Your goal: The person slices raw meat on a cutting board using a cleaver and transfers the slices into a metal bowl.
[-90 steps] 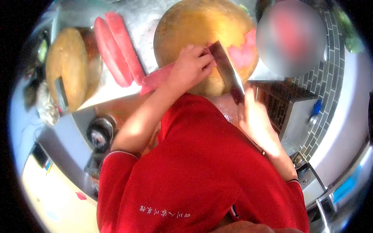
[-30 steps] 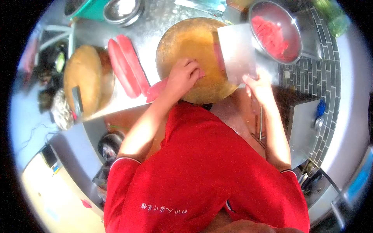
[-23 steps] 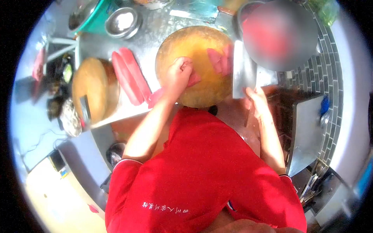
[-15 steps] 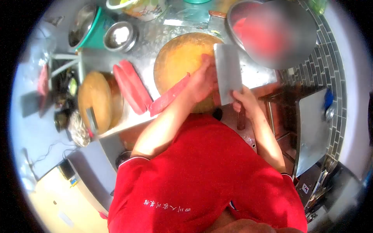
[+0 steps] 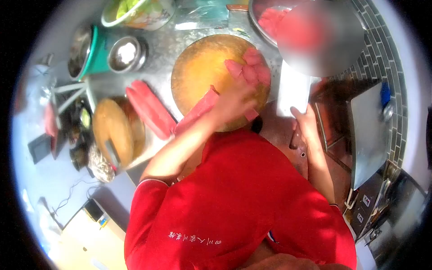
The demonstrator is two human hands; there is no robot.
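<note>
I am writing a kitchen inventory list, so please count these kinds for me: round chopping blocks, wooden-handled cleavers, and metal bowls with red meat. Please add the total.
Round chopping blocks: 2, one in the middle, one at the left
Wooden-handled cleavers: 2, one in the right hand, one lying behind the middle block
Metal bowls with red meat: 1, partly blurred
Total: 5

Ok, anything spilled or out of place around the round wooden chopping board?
Small green scraps lie loose on the grey metal counter, just beyond the board; they look stray beside raw red meat slices. Nothing else stands out.
</note>
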